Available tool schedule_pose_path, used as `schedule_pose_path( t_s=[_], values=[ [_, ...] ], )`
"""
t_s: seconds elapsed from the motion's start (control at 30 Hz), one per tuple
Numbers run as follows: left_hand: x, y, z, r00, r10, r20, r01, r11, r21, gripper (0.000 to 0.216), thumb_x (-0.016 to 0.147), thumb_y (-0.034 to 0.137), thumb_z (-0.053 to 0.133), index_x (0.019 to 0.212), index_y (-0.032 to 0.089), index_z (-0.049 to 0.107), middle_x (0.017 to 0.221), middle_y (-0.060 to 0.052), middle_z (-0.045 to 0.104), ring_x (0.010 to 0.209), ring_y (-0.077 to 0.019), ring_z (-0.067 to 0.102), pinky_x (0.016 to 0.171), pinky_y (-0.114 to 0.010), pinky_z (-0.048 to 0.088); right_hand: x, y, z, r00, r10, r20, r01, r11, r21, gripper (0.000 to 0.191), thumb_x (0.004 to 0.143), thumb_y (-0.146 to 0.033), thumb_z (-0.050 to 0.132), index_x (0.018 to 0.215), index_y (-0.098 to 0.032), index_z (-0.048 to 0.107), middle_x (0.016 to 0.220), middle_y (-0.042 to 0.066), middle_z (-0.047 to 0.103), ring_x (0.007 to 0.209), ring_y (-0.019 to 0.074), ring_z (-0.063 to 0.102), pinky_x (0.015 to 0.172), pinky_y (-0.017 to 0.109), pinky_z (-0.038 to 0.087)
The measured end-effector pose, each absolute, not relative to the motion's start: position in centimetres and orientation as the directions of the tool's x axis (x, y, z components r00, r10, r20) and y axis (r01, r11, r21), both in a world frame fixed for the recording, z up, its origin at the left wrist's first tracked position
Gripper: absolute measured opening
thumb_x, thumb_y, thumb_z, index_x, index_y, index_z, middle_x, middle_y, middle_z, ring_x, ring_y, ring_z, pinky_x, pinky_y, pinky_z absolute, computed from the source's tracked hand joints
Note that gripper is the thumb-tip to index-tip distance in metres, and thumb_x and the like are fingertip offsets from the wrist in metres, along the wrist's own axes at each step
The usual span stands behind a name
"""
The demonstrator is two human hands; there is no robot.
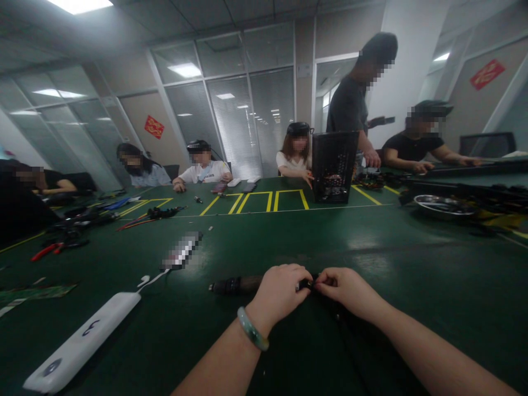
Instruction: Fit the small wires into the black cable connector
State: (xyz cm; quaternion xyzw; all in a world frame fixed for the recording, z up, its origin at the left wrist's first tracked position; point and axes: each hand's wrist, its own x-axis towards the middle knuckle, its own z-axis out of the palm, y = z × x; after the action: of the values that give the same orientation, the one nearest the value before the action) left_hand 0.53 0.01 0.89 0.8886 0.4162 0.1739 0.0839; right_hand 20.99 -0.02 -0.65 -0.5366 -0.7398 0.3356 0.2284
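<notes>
A dark electric screwdriver [239,285] lies across the green table in front of me, its bit end pointing left. My left hand [280,289], with a pale green bangle at the wrist, is closed over its rear part. Between that thumb and finger shows a small black end piece [304,284]. My right hand [340,286] pinches at the same spot, its fingertips close to the left ones. A dark cable [338,317] runs down from there toward me. What exactly the right fingertips hold is hidden.
A white power bank [84,341] is cabled to a phone [181,250] at left. Red-handled pliers [47,251] and loose wires lie beyond. A black mesh-sided case [334,168] stands at the back, a metal bowl [444,205] at right. Several people sit or stand around the table.
</notes>
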Motion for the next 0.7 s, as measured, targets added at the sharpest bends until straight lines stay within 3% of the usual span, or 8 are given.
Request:
schedule_pose_path(
  t_s=[0.17, 0.4, 0.7],
  values=[
    [0.43, 0.08, 0.95, 0.585, 0.776, 0.237, 0.718, -0.631, 0.295, 0.022, 0.082, 0.028, 0.064, 0.103, 0.027, 0.063, 0.105, 0.001, 0.063, 0.096, -0.0189, 0.058, 0.087, -0.031, 0.044, 20.95, -0.05, -0.78, -0.320, 0.947, -0.012, 0.641, 0.208, -0.739, 0.018, 0.083, -0.034, 0.058, 0.084, -0.021, 0.071, 0.078, 0.000, 0.072, 0.071, 0.0165, 0.065, 0.060, 0.023, 0.043],
    [0.77, -0.01, 0.46, 0.565, 0.784, 0.256, 0.714, -0.620, 0.325, 0.017, 0.080, 0.023, 0.062, 0.096, 0.027, 0.065, 0.097, 0.002, 0.066, 0.090, -0.0183, 0.059, 0.084, -0.031, 0.044, 20.79, -0.15, -0.72, -0.322, 0.946, -0.026, 0.663, 0.206, -0.719, 0.019, 0.083, -0.035, 0.059, 0.084, -0.021, 0.071, 0.077, 0.000, 0.072, 0.069, 0.0163, 0.065, 0.059, 0.023, 0.043],
    [1.01, -0.18, 0.30, 0.524, 0.821, 0.226, 0.754, -0.571, 0.324, 0.013, 0.082, 0.028, 0.061, 0.095, 0.026, 0.065, 0.098, 0.000, 0.065, 0.092, -0.0198, 0.058, 0.084, -0.034, 0.043, 20.91, -0.33, -0.32, -0.323, 0.944, -0.070, 0.663, 0.173, -0.729, 0.018, 0.082, -0.035, 0.059, 0.084, -0.021, 0.071, 0.077, 0.001, 0.072, 0.069, 0.0165, 0.065, 0.057, 0.023, 0.043]
  ],
)
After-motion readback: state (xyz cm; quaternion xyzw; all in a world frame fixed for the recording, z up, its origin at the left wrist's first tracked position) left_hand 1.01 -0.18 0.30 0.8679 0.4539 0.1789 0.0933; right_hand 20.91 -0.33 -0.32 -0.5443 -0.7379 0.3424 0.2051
